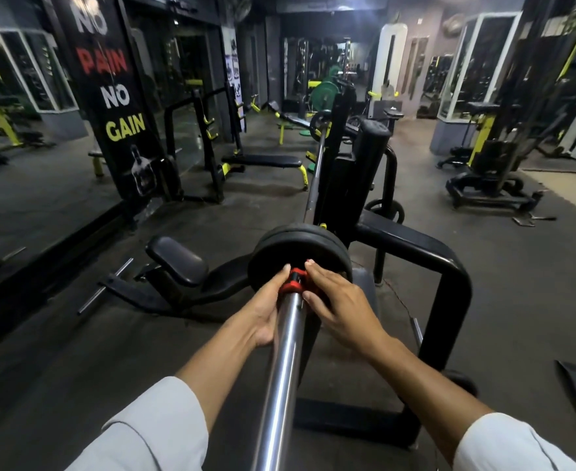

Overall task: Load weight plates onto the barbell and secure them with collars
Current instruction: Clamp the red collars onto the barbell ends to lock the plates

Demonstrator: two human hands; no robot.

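A chrome barbell [281,362] runs from the bottom of the view away from me, resting on a black rack. Two black weight plates [296,244] sit side by side on its near sleeve. A red collar [295,282] is on the sleeve right against the outer plate. My left hand [267,309] wraps the collar's left side, fingertips touching the plate. My right hand [339,302] covers the collar's right side, fingers curled over it. Most of the collar is hidden by both hands. A dark plate [319,125] sits on the bar's far end.
The black bench rack [446,280] stands to the right, with a small plate [383,210] stored on its side. A padded seat [177,260] lies low at the left. A flat bench [262,161], a mirror wall at left and other machines stand farther off on the dark floor.
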